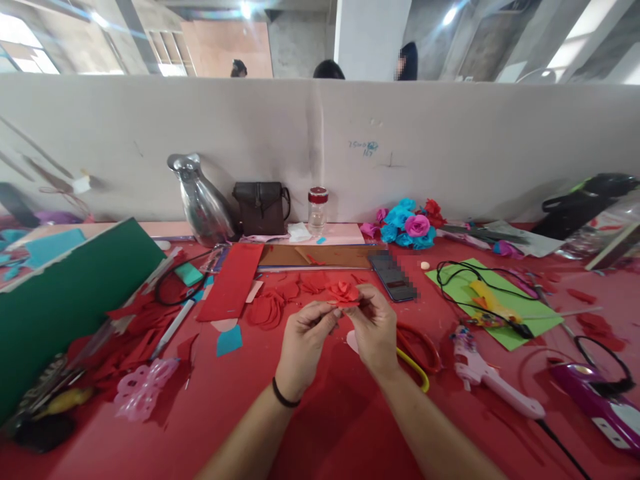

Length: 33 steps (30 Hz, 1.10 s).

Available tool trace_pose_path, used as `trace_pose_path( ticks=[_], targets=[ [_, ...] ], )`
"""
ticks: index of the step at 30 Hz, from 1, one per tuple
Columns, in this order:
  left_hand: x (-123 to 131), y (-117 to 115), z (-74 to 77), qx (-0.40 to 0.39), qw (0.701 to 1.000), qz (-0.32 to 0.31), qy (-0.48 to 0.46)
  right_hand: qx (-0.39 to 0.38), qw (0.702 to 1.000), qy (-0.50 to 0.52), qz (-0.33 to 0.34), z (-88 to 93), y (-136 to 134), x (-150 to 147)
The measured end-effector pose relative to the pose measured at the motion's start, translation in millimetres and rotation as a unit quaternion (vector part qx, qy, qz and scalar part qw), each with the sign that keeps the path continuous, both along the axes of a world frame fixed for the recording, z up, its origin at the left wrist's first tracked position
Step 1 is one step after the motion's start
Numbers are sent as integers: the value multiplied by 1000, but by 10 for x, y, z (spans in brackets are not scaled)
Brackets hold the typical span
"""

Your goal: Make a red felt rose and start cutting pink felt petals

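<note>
Between my two hands, over the middle of the red table, is a red paper flower (343,292) with layered petals. My left hand (306,340) pinches its lower left edge, thumb against fingers. From the other side my right hand (374,328) grips the same flower, its fingertips partly hidden behind the petals. Beyond my left hand lies a pile of cut red petals (266,311). Scissors with red and yellow handles (417,350) rest beside my right wrist, partly covered by it.
At right lie a pink glue gun (493,380), a green sheet (500,293) with a black cord, and a purple power strip (600,403). A phone (393,275), a steel jug (203,203) and a flower bunch (410,225) sit farther back. A green board (85,300) stands left.
</note>
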State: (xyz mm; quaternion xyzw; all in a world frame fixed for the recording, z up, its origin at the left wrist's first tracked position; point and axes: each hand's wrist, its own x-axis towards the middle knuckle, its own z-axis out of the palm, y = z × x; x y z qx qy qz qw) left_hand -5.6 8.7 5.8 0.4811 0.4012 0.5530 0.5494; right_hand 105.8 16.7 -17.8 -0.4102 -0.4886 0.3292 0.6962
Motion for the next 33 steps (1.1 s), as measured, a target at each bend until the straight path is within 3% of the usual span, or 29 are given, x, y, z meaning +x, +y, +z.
trace_pose_path(
  ticks=[5, 11, 17, 22, 28, 33],
  targets=[
    [-17, 8, -24, 31, 999, 9, 20, 4, 1000, 0, 13, 16, -11, 11],
    [-39, 26, -84, 149, 986, 16, 74, 19, 998, -28, -47, 7, -50, 22],
    [-51, 12, -93, 266, 955, 59, 115, 14, 1000, 19, 18, -1, -42, 16],
    [-43, -3, -78, 315, 933, 95, 145, -4, 993, 70, 98, 62, -16, 44],
    [-32, -52, -68, 321, 924, 129, 166, 0, 988, 80, 134, 84, -20, 74],
    [-9, -39, -81, 193, 968, 110, 118, -31, 984, 98, 146, 71, -16, 31]
  ],
)
